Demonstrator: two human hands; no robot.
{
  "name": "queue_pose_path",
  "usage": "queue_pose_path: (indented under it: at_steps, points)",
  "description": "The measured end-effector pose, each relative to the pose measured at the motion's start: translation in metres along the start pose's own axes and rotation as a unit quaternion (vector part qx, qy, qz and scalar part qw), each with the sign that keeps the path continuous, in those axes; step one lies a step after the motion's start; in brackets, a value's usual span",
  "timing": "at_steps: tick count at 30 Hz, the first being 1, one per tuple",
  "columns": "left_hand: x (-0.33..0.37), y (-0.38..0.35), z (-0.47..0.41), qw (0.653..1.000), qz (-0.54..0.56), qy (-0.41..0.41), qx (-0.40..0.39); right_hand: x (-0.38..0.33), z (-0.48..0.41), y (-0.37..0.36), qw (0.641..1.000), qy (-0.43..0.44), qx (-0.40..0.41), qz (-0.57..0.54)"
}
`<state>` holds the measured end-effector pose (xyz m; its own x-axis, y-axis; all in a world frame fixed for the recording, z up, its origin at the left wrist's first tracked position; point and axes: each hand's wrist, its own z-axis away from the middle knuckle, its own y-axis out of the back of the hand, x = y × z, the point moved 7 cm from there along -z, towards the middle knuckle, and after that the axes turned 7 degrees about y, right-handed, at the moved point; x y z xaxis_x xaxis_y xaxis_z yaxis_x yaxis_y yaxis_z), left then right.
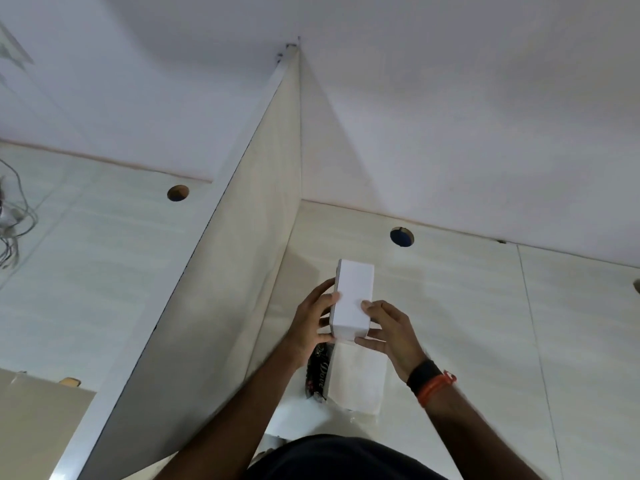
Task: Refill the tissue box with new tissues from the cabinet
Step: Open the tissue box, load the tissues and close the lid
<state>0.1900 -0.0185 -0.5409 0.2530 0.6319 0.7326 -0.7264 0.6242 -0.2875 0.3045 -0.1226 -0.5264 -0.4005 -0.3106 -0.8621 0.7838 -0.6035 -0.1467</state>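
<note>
A plain white tissue box (352, 296) is held above the pale desk (467, 323), its blank face toward me. My left hand (311, 323) grips its left side with the fingers wrapped round the edge. My right hand (388, 336) holds its near right corner, thumb on top. Below the box, a clear plastic pack of white tissues (356, 379) with a dark printed end lies on the desk. The box's opening is hidden.
A tall pale partition (242, 237) stands just left of the box and splits the desk. Round cable holes (401, 236) sit near the back wall. Loose wires (14, 216) hang at far left. My right wrist wears a dark band and an orange band (433, 381).
</note>
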Motion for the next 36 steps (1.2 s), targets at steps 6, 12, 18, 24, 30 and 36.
queue_pose_path:
  at_steps: [6,12,18,24,30,36]
  points:
    - [-0.001,0.008,-0.004,0.998,0.057,0.033,0.021,0.003,-0.003,0.013,0.997,-0.017,0.026,-0.064]
    - [0.009,0.002,-0.005,0.998,0.052,0.026,0.017,-0.013,-0.007,0.018,1.0,-0.001,-0.024,-0.02]
    - [-0.002,0.002,-0.017,0.995,0.096,0.018,0.028,-0.037,-0.02,0.02,0.983,0.074,0.042,0.161]
    - [-0.02,0.026,-0.03,0.957,0.276,0.072,0.055,0.002,-0.05,0.062,0.979,-0.01,0.148,0.142]
    - [-0.045,0.05,-0.045,0.936,0.317,0.11,0.104,0.05,-0.07,0.083,0.974,-0.067,0.177,0.124]
    - [-0.066,0.072,-0.058,0.932,0.286,0.137,0.174,0.072,-0.085,0.084,0.972,-0.07,0.178,0.136]
